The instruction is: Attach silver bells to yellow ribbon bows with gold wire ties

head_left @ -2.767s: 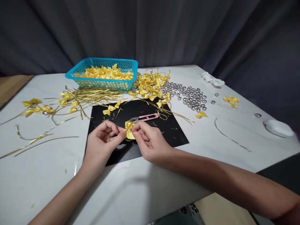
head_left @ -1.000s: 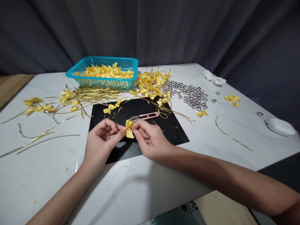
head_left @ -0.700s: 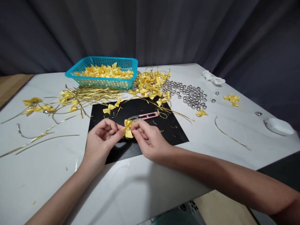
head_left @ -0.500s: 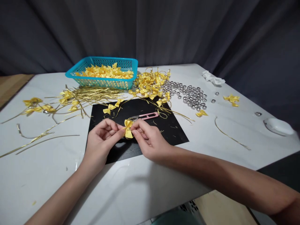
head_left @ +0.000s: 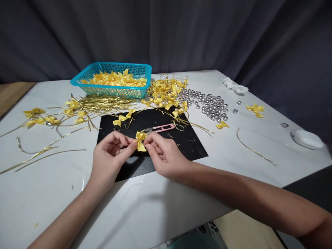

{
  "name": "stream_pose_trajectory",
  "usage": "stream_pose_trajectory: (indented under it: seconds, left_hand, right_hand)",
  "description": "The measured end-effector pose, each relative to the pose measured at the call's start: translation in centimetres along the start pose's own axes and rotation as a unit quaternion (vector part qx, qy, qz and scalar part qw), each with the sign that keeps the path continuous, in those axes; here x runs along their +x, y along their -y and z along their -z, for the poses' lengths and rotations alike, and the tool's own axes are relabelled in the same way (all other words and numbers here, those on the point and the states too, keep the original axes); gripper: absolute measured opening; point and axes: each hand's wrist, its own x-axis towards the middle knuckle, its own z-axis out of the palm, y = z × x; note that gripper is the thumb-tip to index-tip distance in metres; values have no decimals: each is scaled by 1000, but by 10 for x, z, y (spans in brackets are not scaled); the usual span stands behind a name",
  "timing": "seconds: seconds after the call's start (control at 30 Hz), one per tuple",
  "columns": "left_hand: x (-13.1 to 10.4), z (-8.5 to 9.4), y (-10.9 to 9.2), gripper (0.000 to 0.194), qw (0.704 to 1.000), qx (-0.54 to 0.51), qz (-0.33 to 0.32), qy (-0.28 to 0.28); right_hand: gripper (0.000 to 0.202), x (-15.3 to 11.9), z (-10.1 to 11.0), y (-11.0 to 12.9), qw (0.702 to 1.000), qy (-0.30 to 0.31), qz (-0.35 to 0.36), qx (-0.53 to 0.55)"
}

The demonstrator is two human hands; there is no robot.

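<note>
Between my two hands is a yellow ribbon bow [head_left: 140,141], held over a black mat [head_left: 192,143]. My left hand [head_left: 114,150] pinches its left side between thumb and forefinger. On the other side, the thumb and forefinger of my right hand [head_left: 163,150] are pressed together at the bow's right edge; whether they grip ribbon or a thin gold cord there is too small to tell. Just beyond the fingers, pink thread snips [head_left: 163,128] lie on the mat, their blade tips partly behind the bow.
A blue basket [head_left: 110,90] of yellow bows stands at the back, with gold cords [head_left: 103,103] before it. Corded bows [head_left: 166,88] are heaped beside silver beads [head_left: 214,107]. At right lie a loose cord [head_left: 254,150] and a white oval object [head_left: 307,139].
The whole view has shifted very slightly. Both hands keep hold at the bow, which looks turned a little, its lower loop more spread.
</note>
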Motion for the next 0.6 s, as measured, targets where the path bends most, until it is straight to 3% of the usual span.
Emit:
stream_pose_trajectory:
  seconds: [0.37, 0.6]
  left_hand:
    - [-1, -1, -3, 22, 999, -27, 27, 25]
    - [0, -1, -3, 24, 996, -53, 70, 10]
  right_hand:
    - [6, -2, 1, 2, 1000, -16, 24, 8]
    - [7, -1, 1, 2, 1000, -10, 17, -11]
